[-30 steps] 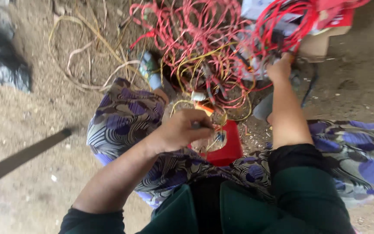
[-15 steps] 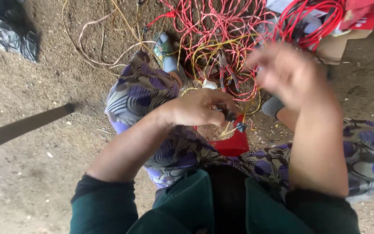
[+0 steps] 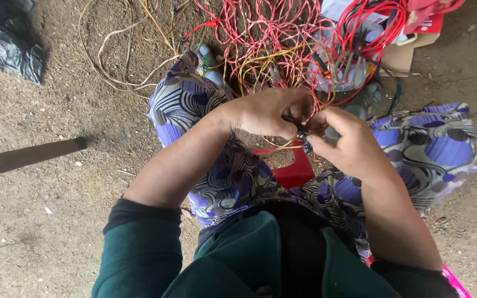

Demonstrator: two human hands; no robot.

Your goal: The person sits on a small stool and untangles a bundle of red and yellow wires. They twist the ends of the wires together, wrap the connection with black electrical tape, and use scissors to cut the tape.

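My left hand [image 3: 269, 113] and my right hand [image 3: 344, 140] meet above my lap, fingertips pinched together on a small dark piece with a thin yellow wire [image 3: 282, 146] hanging from it. What the piece is stays hidden by the fingers. Just beyond the hands lies a tangle of red wires [image 3: 260, 33] mixed with yellow wires [image 3: 266, 63] on the dirt. A red stool [image 3: 291, 165] shows between my knees, under a purple patterned skirt [image 3: 194, 105].
A cardboard box [image 3: 401, 55] with red wire coils sits at the top right. A dark plastic sheet [image 3: 4, 41] lies at the top left. A dark bar or its shadow [image 3: 26, 157] crosses the dirt ground on the left. Loose pale wires [image 3: 122, 38] trail near the tangle.
My right hand has come back from the red wire tangle and joined the left hand above the lap. The left hand has risen slightly off the red stool.
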